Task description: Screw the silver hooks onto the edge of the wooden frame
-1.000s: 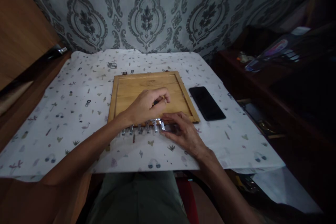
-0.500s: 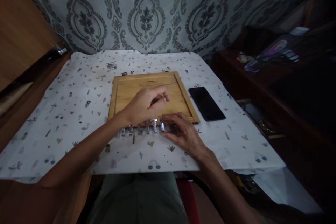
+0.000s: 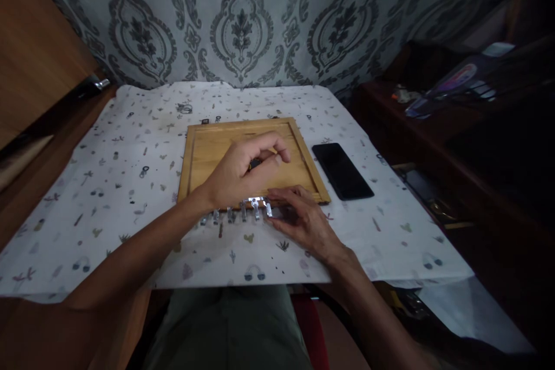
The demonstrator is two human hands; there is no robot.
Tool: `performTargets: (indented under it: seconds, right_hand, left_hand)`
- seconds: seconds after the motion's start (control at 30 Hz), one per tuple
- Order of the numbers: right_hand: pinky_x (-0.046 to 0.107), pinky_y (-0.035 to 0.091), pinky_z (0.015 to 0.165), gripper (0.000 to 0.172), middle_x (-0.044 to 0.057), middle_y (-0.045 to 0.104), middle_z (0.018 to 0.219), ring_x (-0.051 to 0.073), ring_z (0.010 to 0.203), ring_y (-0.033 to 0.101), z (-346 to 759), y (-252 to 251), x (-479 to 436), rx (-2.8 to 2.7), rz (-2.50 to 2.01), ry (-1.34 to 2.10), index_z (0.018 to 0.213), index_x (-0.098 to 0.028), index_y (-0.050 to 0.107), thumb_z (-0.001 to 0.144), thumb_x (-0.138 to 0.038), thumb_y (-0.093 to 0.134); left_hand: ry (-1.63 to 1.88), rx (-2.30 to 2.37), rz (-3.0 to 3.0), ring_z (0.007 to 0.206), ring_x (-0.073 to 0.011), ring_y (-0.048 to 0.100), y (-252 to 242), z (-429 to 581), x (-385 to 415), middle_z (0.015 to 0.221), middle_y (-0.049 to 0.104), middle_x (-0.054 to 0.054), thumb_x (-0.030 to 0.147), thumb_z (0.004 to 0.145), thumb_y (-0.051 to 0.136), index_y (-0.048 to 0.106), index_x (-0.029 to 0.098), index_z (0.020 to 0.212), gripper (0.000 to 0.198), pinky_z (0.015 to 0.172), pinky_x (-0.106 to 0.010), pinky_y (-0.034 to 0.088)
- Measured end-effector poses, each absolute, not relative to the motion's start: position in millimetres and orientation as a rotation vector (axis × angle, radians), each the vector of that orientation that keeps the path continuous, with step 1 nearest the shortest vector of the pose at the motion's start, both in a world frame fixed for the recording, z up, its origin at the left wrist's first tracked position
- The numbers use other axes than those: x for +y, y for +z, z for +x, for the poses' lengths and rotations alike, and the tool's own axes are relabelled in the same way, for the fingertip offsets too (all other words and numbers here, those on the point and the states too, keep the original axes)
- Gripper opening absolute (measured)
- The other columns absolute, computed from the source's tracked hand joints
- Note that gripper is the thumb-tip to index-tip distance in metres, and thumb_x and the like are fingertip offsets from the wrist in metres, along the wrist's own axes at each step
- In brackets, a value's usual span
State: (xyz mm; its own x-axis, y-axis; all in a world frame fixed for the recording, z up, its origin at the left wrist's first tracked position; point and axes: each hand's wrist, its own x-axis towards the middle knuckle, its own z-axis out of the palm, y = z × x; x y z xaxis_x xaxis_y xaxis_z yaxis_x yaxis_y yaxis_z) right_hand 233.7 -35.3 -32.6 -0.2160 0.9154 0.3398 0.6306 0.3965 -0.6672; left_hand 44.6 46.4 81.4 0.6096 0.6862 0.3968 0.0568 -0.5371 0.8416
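A wooden framed board (image 3: 217, 150) lies flat on the table. Along its near edge runs a shiny metal hook rail (image 3: 256, 208) with several hooks pointing toward me. My right hand (image 3: 303, 215) has its thumb and fingers around the rail's right end, steadying it against the board. Above the rail, over the board, my left hand (image 3: 247, 167) is closed with curled fingers. A black and yellow thing (image 3: 255, 164), perhaps a tool handle, shows between its thumb and fingers. Most of that thing is hidden by the hand.
A black phone (image 3: 342, 170) lies right of the board on the white patterned tablecloth (image 3: 143, 231). A clear bottle (image 3: 459, 78) is on the dark surface at right. Patterned fabric (image 3: 243, 23) rises behind the table, and a wooden panel (image 3: 39, 40) stands at left.
My left hand has shifted slightly right and up, its fingers turned a little. My right hand stays at the rail's end; the board has not visibly moved.
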Motion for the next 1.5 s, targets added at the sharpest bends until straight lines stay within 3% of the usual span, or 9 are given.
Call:
performTargets:
  seconds: [0.4,0.6,0.97,1.33,1.5]
  right_hand:
    - [0.054,0.059,0.09,0.046,0.009,0.07,0.11,0.03,0.106,0.066,232.5,-29.7,-35.0,-1.961,-1.339,0.531,0.134,-0.028,0.061,0.089,-0.034,0.072]
    - [0.052,0.058,0.087,0.043,0.01,0.071,0.107,0.03,0.102,0.065,232.2,-26.7,-33.9,-1.999,-1.378,0.505,0.131,-0.025,0.063,0.089,-0.035,0.071]
    - [0.053,0.057,0.087,0.039,0.01,0.07,0.107,0.03,0.101,0.064,233.2,-26.5,-34.5,-2.011,-1.374,0.458,0.127,-0.025,0.064,0.091,-0.038,0.07]
    - [0.053,0.057,0.086,0.038,0.009,0.069,0.107,0.031,0.101,0.064,232.6,-27.0,-33.3,-2.006,-1.378,0.479,0.126,-0.026,0.066,0.091,-0.042,0.069]
    - [0.051,0.057,0.086,0.03,0.01,0.068,0.106,0.03,0.101,0.064,232.5,-27.8,-33.3,-1.998,-1.36,0.451,0.116,-0.024,0.068,0.091,-0.042,0.069]
  left_hand:
    - [0.994,0.507,1.637,0.055,-0.0095,0.042,64.4,70.7,46.8,0.063,0.044,0.003,0.031,0.093,0.051,0.057,0.02,0.089,0.013,0.048,-0.025,0.035]
    - [0.936,0.471,1.54,0.047,-0.0068,0.031,53.8,81.3,47.8,0.062,0.044,0.005,0.028,0.092,0.049,0.053,0.021,0.087,0.01,0.043,-0.025,0.027]
    - [0.931,0.463,1.503,0.044,-0.0061,0.028,52.5,83.7,44.8,0.059,0.04,0.006,0.028,0.092,0.048,0.053,0.021,0.088,0.01,0.042,-0.024,0.025]
    - [0.934,0.514,1.511,0.052,-0.0083,0.04,52.5,86.3,44.1,0.064,0.048,0.003,0.027,0.09,0.048,0.054,0.02,0.085,0.01,0.045,-0.024,0.036]
    - [0.849,0.424,1.61,0.05,-0.0086,0.037,56.6,84.6,45.1,0.058,0.041,0.006,0.022,0.092,0.046,0.057,0.02,0.087,0.012,0.047,-0.026,0.035]
